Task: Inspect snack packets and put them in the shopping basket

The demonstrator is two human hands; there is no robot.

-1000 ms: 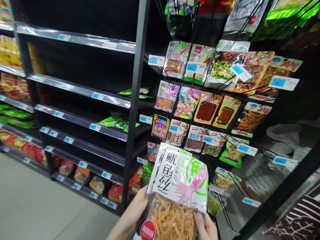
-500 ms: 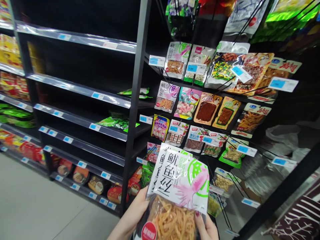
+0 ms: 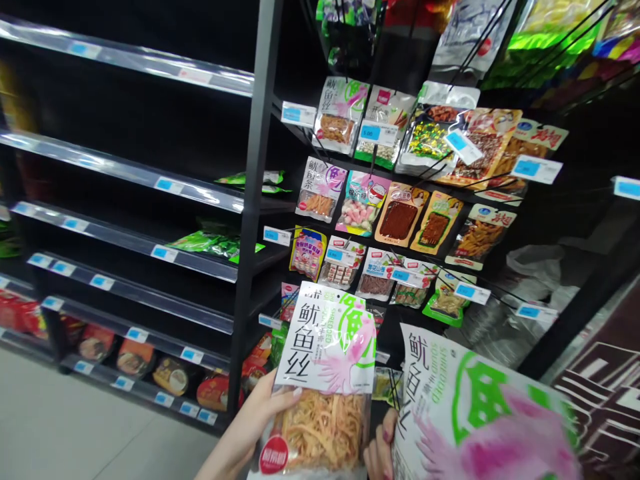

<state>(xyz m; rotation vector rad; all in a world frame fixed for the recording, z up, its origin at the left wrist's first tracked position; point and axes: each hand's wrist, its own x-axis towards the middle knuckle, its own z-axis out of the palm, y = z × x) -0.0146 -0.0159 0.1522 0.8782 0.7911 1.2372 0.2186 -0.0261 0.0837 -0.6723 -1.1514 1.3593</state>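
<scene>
My left hand (image 3: pixel 267 413) grips a shredded squid packet (image 3: pixel 327 347) by its left side, thumb across the front; its clear lower half shows tan strands. A further packet's edge peeks out behind its top. To the right, my right hand (image 3: pixel 381 448) is closed on another shredded squid packet (image 3: pixel 465 407), white with a pink squid and green print. That packet is tilted, close to the camera and slightly blurred; its lower part runs out of view. The two packets are apart. A matching squid packet (image 3: pixel 343 115) hangs on the rack behind.
Black hooks on the rack hold snack bags, among them a marshmallow bag (image 3: pixel 364 202) and a brown snack packet (image 3: pixel 401 213). On the left, dark shelves (image 3: pixel 200 260) carry price tags and green packets (image 3: pixel 215 245). Clear plastic wrapping (image 3: pixel 530 273) lies at the right.
The packets held together in both hands have been separated. One is now in my right hand, moved right and nearer the camera. The view has shifted right.
</scene>
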